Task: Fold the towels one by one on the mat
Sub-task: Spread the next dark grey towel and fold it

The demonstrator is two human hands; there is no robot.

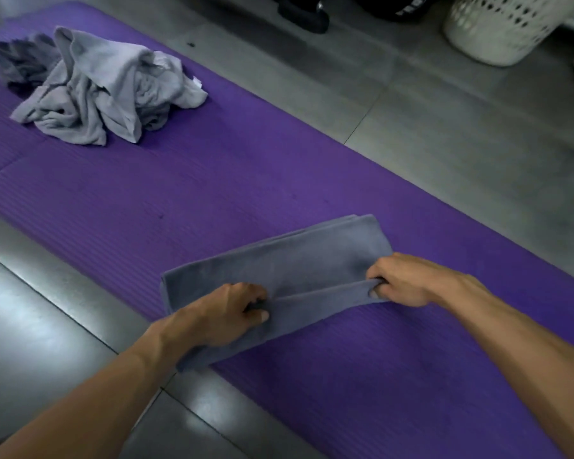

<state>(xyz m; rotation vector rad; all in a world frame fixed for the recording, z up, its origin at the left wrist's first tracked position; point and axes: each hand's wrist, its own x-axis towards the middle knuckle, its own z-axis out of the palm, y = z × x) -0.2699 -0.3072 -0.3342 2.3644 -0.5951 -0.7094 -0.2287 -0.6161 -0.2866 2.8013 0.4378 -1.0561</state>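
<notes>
Where the purple mat [186, 200] runs slantwise across the grey tiled floor [444, 134], both of its ends are cut off by the picture's edges. At the top right a white holed basket [497, 28] is cropped by the edge, and the dark things beside it at the top are too dim to make out. On the far left part of the mat lies a crumpled heap of light grey towels [103, 91], with a darker towel [20, 58] half hidden behind it; how many are in the heap cannot be told. Near the mat's close edge lies the blue-grey towel [279, 266], folded into a long band of several layers, its near left corner hanging over onto the floor. The left hand [226, 313] pinches the top layer's near edge, and the right hand [401, 279] grips the same edge at the other end, fingers curled under the cloth.
</notes>
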